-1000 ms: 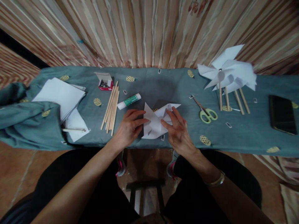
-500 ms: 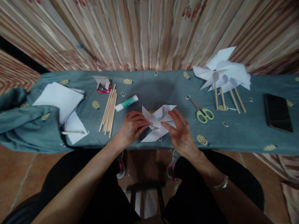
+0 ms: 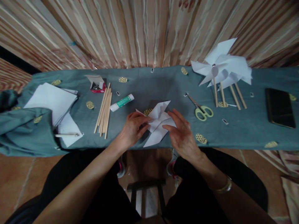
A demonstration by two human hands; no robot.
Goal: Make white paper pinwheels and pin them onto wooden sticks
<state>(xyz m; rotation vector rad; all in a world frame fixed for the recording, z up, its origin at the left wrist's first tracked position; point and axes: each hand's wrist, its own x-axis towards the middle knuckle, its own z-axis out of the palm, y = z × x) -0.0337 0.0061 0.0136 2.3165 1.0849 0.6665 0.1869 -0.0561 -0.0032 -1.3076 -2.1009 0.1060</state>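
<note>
A white paper pinwheel [image 3: 157,124] without a stick lies near the table's front edge, its corners folded towards the centre. My left hand [image 3: 134,128] pinches its left blade between thumb and fingers. At the right blade, my right hand [image 3: 183,133] has thumb and index finger on either side of the paper, lightly gripping it. A glue stick [image 3: 122,102] with a green label lies beyond my left hand. Beside it is a bundle of thin wooden sticks [image 3: 103,112]. Scissors [image 3: 202,112] with green handles lie right of the pinwheel.
Several finished pinwheels [image 3: 224,70] on sticks lie at the back right, near a dark phone [image 3: 280,107]. An open red box [image 3: 97,86] of small metal pieces stands back left. Stacked white paper [image 3: 52,101] and a pen [image 3: 67,135] lie far left on the cloth-covered table [image 3: 161,84].
The pinwheel has turned a little between my hands, its upper blade standing more upright and its lower blade swinging nearer the front edge. The view has shifted slightly.
</note>
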